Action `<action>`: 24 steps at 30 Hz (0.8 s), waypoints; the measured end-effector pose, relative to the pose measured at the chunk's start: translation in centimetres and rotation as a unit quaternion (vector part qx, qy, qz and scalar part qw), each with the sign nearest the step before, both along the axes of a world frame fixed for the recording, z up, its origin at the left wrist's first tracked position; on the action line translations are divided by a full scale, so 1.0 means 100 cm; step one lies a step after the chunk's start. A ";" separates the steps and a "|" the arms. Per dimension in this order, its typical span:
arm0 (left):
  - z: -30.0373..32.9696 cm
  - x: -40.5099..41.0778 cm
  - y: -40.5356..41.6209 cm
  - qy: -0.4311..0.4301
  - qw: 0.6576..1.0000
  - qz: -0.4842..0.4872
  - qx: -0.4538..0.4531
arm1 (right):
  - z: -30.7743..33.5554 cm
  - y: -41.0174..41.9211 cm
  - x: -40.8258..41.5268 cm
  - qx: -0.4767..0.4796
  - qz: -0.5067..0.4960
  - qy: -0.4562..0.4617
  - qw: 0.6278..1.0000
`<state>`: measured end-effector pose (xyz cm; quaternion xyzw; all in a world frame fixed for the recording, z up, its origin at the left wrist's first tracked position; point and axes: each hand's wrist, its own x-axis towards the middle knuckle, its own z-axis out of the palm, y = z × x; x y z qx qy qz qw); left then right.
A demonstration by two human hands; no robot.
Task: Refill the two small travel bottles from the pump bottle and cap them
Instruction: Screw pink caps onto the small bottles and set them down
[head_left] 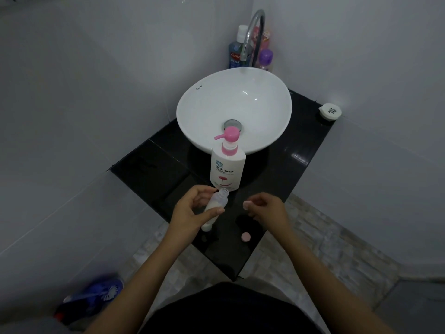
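- Right now my left hand (pixel 192 208) is wrapped around a small clear plastic travel bottle (pixel 215 208), thumb across its front and fingers curled behind it, holding it tilted above the near part of the glossy black countertop (pixel 298 150).
- That small bottle is uncapped, its open neck pointing up and away from me, and it holds a milky white liquid in its lower part, with the upper part clear.
- Its mouth sits just in front of the base of the white pump bottle with the pink pump head (pixel 228 165), which stands upright on the countertop, close against the front of the round white ceramic basin (pixel 233 104); the pink spout points left.
- My right hand (pixel 265 208) hovers to the right of the small bottle, fingers loosely curled inward; I cannot tell whether anything is pinched between them.
- One small round pink cap (pixel 245 236) lies flat on the countertop, near its front edge, below my right hand and apart from both hands.
- Only one travel bottle shows in view.
- Behind the basin, a curved chrome tap (pixel 252 32) rises, with a blue mouthwash bottle (pixel 237 51) and a purple-capped bottle (pixel 265 59) beside it.
- Off at the far right corner of the countertop rests a small white round container (pixel 330 111).
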<state>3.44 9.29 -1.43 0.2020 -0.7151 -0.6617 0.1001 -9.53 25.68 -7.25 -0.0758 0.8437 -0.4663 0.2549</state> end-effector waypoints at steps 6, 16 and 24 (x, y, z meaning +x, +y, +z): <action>0.008 -0.001 -0.004 0.019 1.000 -0.011 -0.009 | 0.082 0.004 0.006 -0.217 0.012 -0.064 0.974; 0.029 -0.003 -0.006 0.045 0.997 -0.055 -0.042 | 0.125 -0.001 0.021 -0.180 0.153 0.081 0.968; 0.036 -0.003 -0.005 0.052 0.996 -0.060 -0.040 | 0.130 0.001 0.019 -0.106 0.209 0.178 0.956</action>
